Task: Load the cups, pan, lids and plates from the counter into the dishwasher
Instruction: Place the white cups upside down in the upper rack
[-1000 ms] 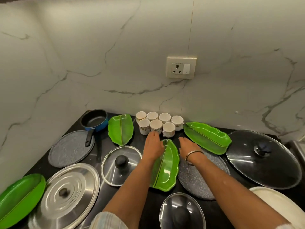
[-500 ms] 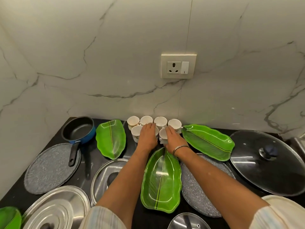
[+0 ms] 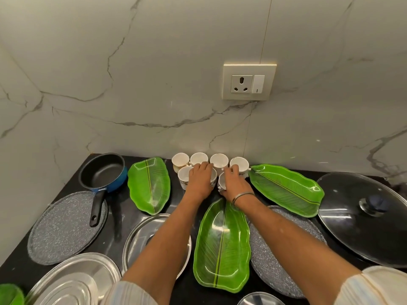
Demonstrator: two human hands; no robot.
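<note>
I am looking down at a black worktop [image 3: 180,208] set against a marble wall, with dishes spread across it. At the far left a blue pan [image 3: 103,172] with a dark inside sits near the wall, its black handle reaching over a grey speckled plate [image 3: 63,230]. Below that, at the bottom left, lies a steel lid [image 3: 72,280]. Just right of the pan is a green leaf-shaped plate [image 3: 149,183], and below it a glass lid [image 3: 141,241] partly hidden under my left forearm. At the back, in the middle, small white cups [image 3: 219,160] stand in two close rows against the wall. My left hand [image 3: 199,180] rests palm-down over a front-row cup, fingers [image 3: 203,167] together and curled down over its rim; I think it is gripping the cup, but the hand hides the contact. My right hand [image 3: 231,183], with a bangle on the wrist, covers the neighbouring front cup, thumb at its near side and fingers bent over the top. Below my hands a second green leaf plate [image 3: 222,245] lies lengthwise between my forearms, overlapping another grey speckled plate [image 3: 275,260]. To the right a third green leaf plate [image 3: 286,188] angles away from the cups. At the far right lies a large dark glass lid [image 3: 361,216] with a knob. A wall socket [image 3: 248,82] is above the cups.
</note>
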